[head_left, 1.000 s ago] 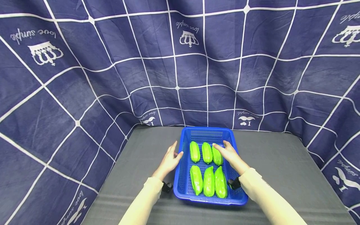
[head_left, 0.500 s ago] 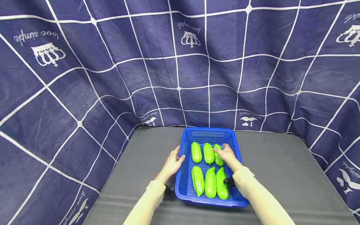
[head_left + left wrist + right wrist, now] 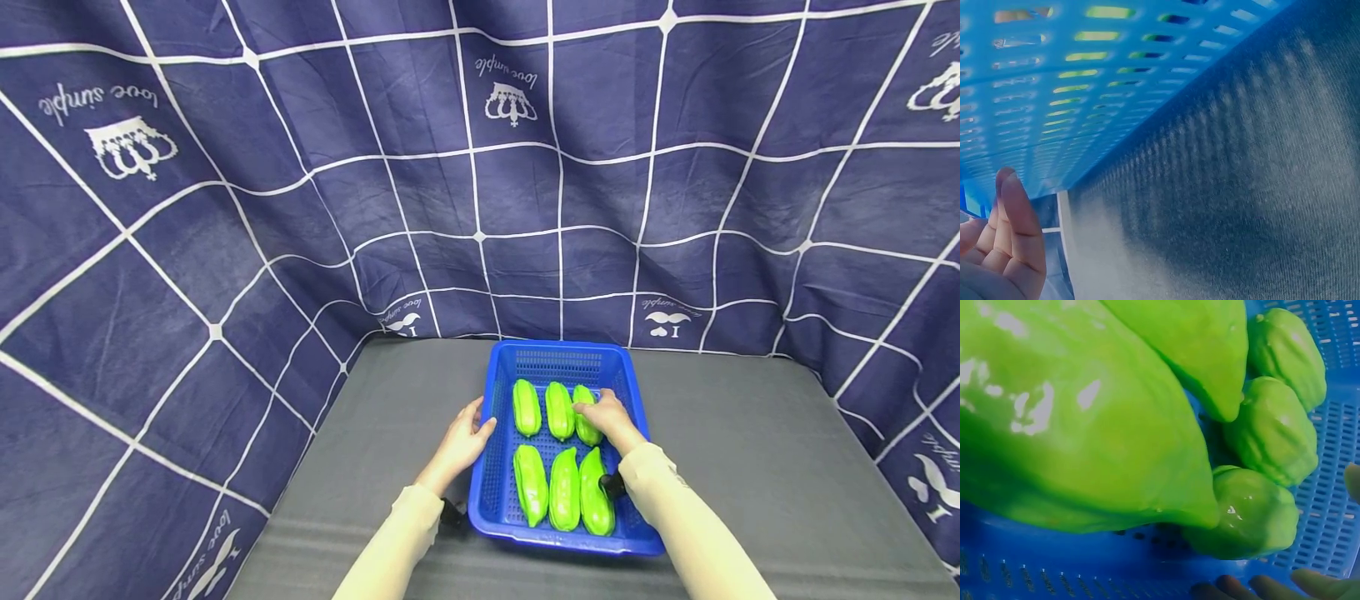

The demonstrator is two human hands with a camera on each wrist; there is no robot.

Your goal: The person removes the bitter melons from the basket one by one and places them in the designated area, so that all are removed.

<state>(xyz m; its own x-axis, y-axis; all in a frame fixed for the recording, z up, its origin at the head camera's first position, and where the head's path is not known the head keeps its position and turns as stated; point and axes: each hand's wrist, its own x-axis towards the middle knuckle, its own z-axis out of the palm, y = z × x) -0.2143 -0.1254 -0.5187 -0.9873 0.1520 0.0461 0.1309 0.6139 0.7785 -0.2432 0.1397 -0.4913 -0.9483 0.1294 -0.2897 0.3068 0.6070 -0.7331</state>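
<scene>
Since all six green vegetables point(image 3: 564, 492) were lying in the blue basket point(image 3: 558, 346), two rows of three, you looked pretty far along to me — though I couldn't tell whether anything was left beyond sorting out that far-right vegetable point(image 3: 588, 432). It sat at about 1 o'clock in the basket, which was at your 12 on the grey table point(image 3: 712, 433). Your right hand point(image 3: 611, 415) was over it with thumb and fingers spread apart, fingers on the 2 o'clock wall's side. No pinch that I could see, and whether you were actually touching it I couldn't say. Your left hand point(image 3: 460, 443) was outside at 9 o'clock, fingers slightly bent, thumb apart from them — holding nothing, and I couldn't tell if a fingertip brushed the basket.
</scene>
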